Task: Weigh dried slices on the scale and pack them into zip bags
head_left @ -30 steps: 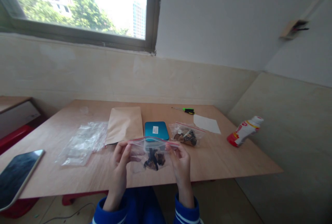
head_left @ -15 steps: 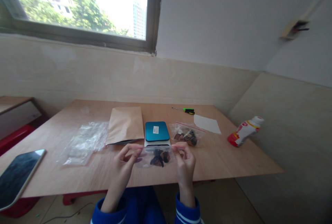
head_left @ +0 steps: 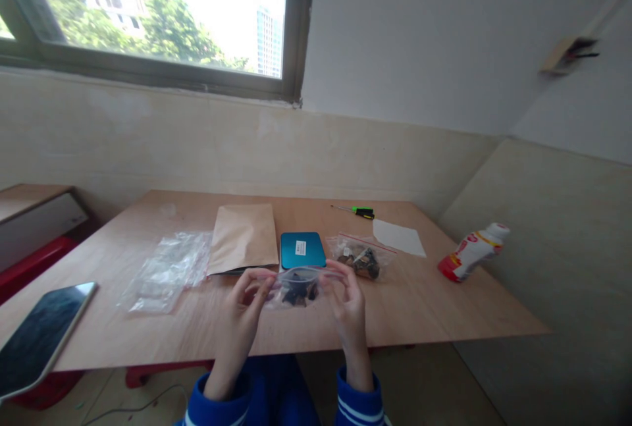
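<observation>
Between my two hands hangs a small clear zip bag (head_left: 281, 301) with dark, dried-looking pieces (head_left: 296, 289) inside. My left hand (head_left: 251, 294) pinches the bag's upper left corner between thumb and fingers. On the other side, my right hand (head_left: 347, 294) grips the upper right corner. The bag's mouth bows apart in the middle. Just behind it lies a small scale with a blue-green top (head_left: 302, 249), its front part hidden by the bag. To the right of the scale rests a larger zip bag (head_left: 363, 260) with a red seal line and similar dark pieces.
A brown paper pouch (head_left: 245, 235) lies left of the scale, beside a pile of clear plastic bags (head_left: 168, 271). A phone (head_left: 42, 334) sits at the front left. Farther right are a screwdriver (head_left: 363, 212), white paper (head_left: 399, 236) and a tilted red-and-white bottle (head_left: 471, 253).
My hands have come closer together, and the small bag's top edge has gone from stretched straight to bowed apart. The whole view has shifted slightly.
</observation>
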Motion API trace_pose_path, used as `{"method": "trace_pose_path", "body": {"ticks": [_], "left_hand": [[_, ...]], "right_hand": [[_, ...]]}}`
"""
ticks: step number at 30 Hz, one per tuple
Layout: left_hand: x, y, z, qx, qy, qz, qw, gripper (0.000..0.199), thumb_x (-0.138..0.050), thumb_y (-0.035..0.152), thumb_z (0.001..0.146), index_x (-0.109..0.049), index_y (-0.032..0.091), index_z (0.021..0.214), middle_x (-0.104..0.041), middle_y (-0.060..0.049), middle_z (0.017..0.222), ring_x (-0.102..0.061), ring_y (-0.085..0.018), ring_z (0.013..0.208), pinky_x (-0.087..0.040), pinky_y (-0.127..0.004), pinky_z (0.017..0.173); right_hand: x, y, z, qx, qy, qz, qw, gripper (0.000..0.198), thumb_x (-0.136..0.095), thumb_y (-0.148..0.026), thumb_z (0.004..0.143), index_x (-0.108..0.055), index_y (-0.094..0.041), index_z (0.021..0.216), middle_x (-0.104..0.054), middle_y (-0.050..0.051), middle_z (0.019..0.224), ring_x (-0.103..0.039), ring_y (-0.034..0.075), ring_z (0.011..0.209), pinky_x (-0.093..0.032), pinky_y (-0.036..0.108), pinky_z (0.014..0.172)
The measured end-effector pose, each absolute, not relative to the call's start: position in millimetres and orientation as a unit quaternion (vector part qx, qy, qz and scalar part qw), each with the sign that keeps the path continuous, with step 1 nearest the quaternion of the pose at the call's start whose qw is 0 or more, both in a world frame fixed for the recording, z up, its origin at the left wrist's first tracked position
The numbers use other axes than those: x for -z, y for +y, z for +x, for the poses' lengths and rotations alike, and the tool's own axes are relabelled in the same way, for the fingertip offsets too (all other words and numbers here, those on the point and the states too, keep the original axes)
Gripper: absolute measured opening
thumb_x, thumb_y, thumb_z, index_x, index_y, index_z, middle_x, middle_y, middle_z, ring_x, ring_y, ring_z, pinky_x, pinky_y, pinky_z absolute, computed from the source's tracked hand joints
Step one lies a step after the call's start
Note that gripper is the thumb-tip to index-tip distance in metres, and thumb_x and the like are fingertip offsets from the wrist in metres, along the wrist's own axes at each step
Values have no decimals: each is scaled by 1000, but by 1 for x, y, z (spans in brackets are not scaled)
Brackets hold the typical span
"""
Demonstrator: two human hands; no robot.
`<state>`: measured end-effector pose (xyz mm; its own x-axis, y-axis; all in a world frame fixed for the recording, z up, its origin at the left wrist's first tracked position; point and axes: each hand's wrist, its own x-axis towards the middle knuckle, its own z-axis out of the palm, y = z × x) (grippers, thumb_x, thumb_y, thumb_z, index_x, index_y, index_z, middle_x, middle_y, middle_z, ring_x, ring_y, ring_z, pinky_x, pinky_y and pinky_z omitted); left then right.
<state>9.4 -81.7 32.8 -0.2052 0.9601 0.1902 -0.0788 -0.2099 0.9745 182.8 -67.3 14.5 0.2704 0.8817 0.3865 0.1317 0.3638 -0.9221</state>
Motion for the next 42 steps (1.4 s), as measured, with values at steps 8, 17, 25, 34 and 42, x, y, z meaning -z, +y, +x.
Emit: {"method": "trace_pose_path", "body": {"ticks": [8, 17, 25, 34, 42], "left_hand": [[-40, -87, 8, -591, 483, 484, 429, 29, -70, 42, 71, -65, 18, 87, -71, -5, 84, -66, -19, 78, -53, -27, 69], [-26, -84, 3, -592, 502, 513, 366, 25, -67, 43, 75, -68, 18, 80, -68, -3, 74, -63, -18, 72, -49, -26, 67], [-29, -86, -7, -604, 507, 538, 298, 18, -63, 38, 80, -66, 20, 82, -68, -4, 80, -64, -19, 79, -49, -27, 73], [-30, -88, -2, -588, 456, 622, 244, 9, -59, 25, 84, -67, 22, 83, -64, -2, 82, -61, -15, 80, -48, -25, 73], [-26, -90, -2, -570, 437, 648, 253, 9, -57, 26, 87, -64, 21, 90, -63, -2, 90, -60, -15, 88, -48, -26, 79]], "right_hand": [[-12, -66, 186, -277, -533, -522, 606, 19, -68, -38, 76, -68, -18, 76, -70, 3, 75, -64, 20, 75, -50, 31, 71], [-12, -68, 181, -185, -568, -521, 609, 14, -62, -27, 80, -67, -20, 68, -67, 3, 72, -60, 21, 76, -45, 34, 75], [-23, -74, 172, -151, -660, -485, 553, 10, -57, -28, 88, -65, -22, 87, -67, 4, 93, -59, 22, 94, -40, 37, 88], [-37, -83, 148, -50, -733, -465, 495, 3, -64, -25, 85, -67, -27, 84, -70, 0, 94, -57, 23, 105, -27, 40, 97], [-36, -81, 149, -63, -714, -454, 529, 6, -64, -20, 86, -68, -23, 82, -67, 0, 85, -60, 18, 85, -33, 33, 84]]}}
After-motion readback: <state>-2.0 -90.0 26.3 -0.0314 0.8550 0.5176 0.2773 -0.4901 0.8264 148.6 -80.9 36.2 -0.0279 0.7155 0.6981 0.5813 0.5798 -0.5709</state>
